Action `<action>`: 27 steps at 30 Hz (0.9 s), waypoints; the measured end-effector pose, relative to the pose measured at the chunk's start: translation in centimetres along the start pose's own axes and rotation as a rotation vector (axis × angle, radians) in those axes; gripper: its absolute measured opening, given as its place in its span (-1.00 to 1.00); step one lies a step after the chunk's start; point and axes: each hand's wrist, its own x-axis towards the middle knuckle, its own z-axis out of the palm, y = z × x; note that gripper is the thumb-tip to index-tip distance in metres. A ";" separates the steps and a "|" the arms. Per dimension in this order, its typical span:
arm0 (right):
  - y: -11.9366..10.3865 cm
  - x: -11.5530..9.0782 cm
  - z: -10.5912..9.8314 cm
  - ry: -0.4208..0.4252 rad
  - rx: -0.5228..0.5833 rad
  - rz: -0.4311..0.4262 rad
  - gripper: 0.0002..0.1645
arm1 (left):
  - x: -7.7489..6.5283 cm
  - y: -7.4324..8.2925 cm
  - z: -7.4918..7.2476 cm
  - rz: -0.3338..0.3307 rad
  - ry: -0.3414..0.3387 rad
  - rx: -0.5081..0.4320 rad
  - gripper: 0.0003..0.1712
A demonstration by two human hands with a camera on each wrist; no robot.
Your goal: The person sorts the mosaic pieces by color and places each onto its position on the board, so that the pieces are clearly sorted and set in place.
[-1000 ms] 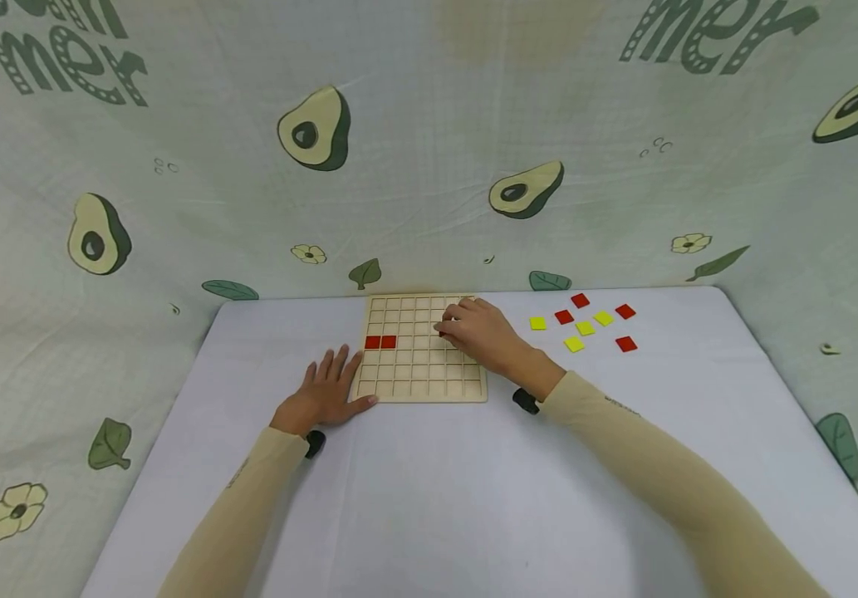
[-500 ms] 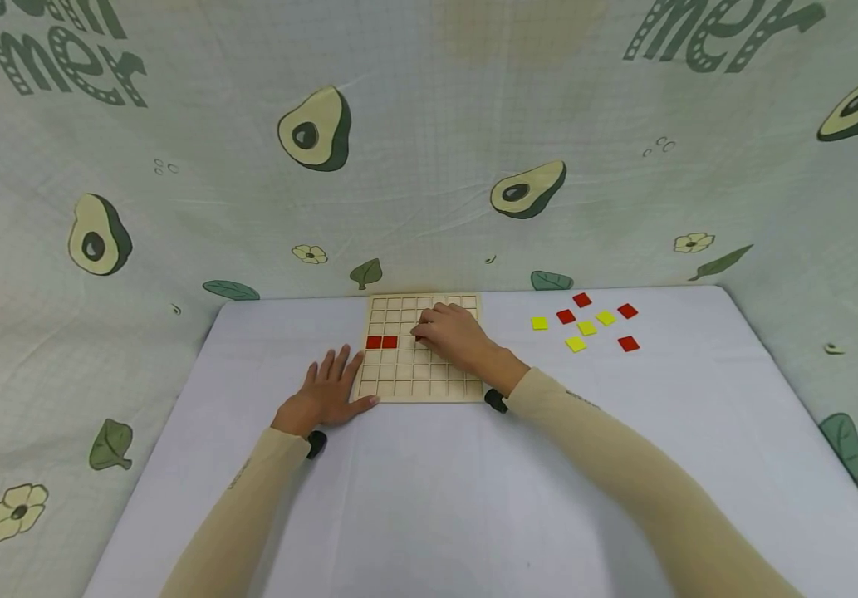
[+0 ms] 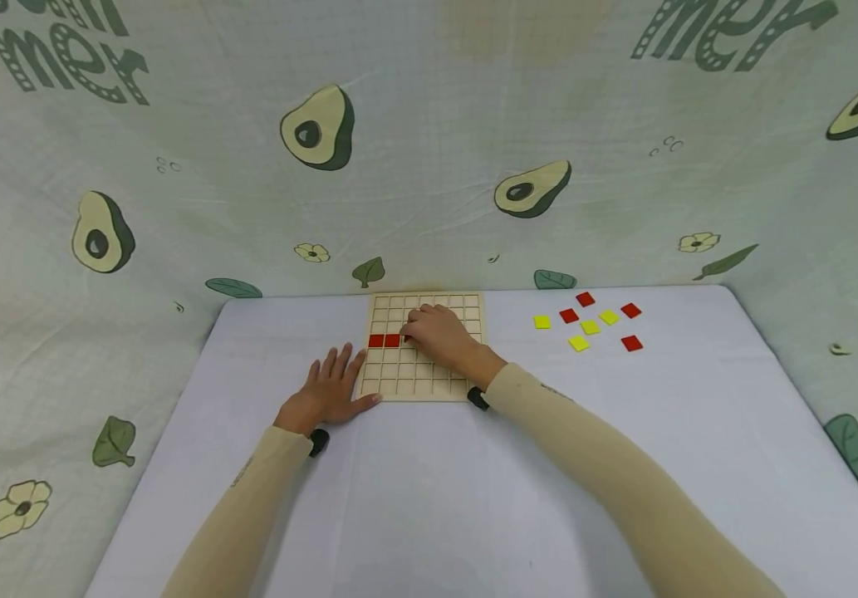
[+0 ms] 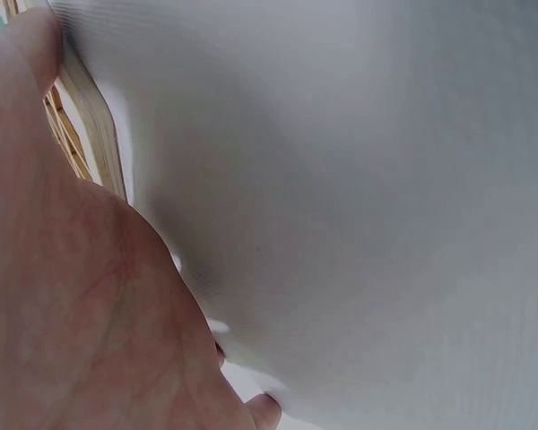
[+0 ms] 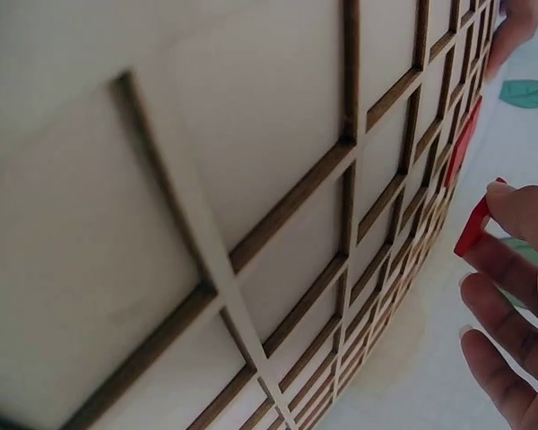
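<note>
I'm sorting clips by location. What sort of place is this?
Probably a makeshift tabletop recording booth: a white cloth-covered table, a pale avocado-print fabric backdrop behind it, and a wooden grid board bearing red square tiles.

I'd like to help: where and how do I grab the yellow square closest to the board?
I'd pinch the yellow square by two opposite edges, coming from above on the board side. It looks thin and lies flat on the table, and the other scattered squares are all farther from the board.
</note>
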 end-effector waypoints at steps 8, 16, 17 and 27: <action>0.2 0.7 0.7 -0.060 -0.008 0.038 -0.81 | -0.1 0.1 -0.1 -0.003 0.005 -0.005 0.07; 0.1 1.1 1.3 -0.100 0.004 0.060 -0.81 | 0.0 0.0 0.2 -0.001 0.006 -0.018 0.08; 0.1 1.2 1.4 -0.103 0.005 0.064 -0.81 | 0.0 0.0 0.2 0.000 0.005 -0.019 0.08; -0.2 1.5 1.6 -0.096 0.002 0.090 -0.83 | 0.0 0.1 0.0 0.003 0.010 0.009 0.09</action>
